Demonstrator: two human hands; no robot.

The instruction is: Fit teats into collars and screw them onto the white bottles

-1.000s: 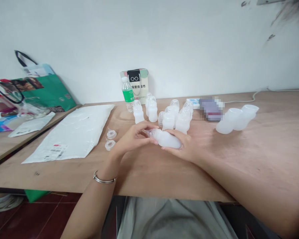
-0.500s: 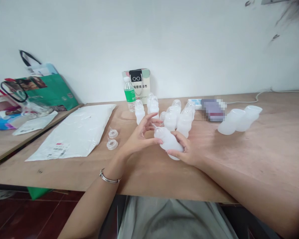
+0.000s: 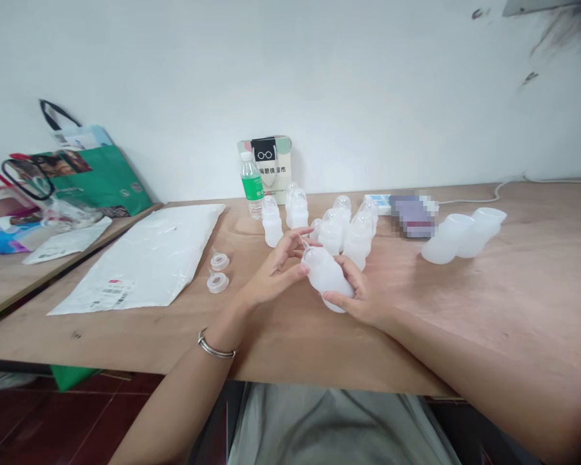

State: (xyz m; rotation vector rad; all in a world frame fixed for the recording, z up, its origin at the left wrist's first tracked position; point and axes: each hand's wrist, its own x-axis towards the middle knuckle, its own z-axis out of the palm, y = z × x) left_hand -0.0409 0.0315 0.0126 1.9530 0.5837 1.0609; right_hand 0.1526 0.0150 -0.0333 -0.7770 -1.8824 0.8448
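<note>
A translucent white squeeze bottle [image 3: 328, 274] with a wavy body leans toward the upper left, its thin nozzle pointing up. My right hand [image 3: 361, 294] wraps round its lower body, thumb in front. At the bottle's top, my left hand [image 3: 283, 265] has its thumb and fingers closed around the nozzle cap [image 3: 310, 254]; some fingertips are hidden behind it. Beyond my hands stand several similar bottles [image 3: 361, 242] with clear domed tops. Two loose nozzle caps [image 3: 217, 282] lie left of my left hand.
On the right stand two bottles without caps [image 3: 440, 242]. Behind are a water bottle [image 3: 252, 187], a paper bag [image 3: 275, 165] and a purple object [image 3: 413, 216], partly pixelated. A white mailing bag [image 3: 150, 252] lies left, with a green bag [image 3: 99, 177] beyond it.
My left hand's fingers have drawn in closer around the cap and nozzle, from a wider spread. The bottle has tipped slightly more upright; my right hand keeps its hold.
</note>
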